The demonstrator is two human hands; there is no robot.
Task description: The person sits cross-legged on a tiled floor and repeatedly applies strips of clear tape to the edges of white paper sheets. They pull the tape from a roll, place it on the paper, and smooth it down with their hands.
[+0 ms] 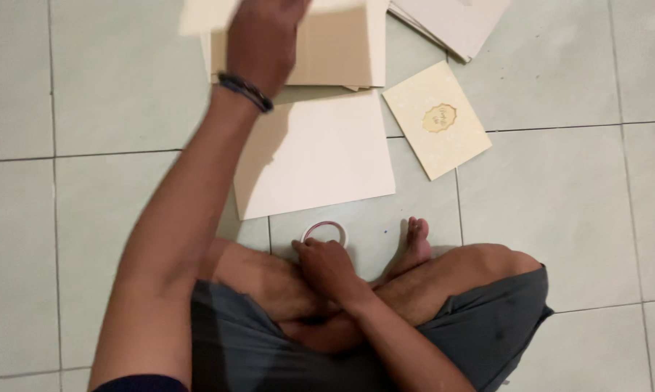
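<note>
Left hand [263, 40] stretches forward gripping a cream sheet [204, 14]; right hand [327, 263] curls on tape roll [325, 231].

Left hand [262, 40] stretched forward — right hand [327, 265] curled (knuckles up) low.

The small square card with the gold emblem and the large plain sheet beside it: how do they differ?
The card is much smaller than the sheet. The card carries a gold emblem at its centre; the sheet is blank. The card lies turned like a diamond on the floor, fully exposed, while the sheet sits almost square to the view, its top edge tucked under a brown board. Both are pale cream and lie flat.
</note>
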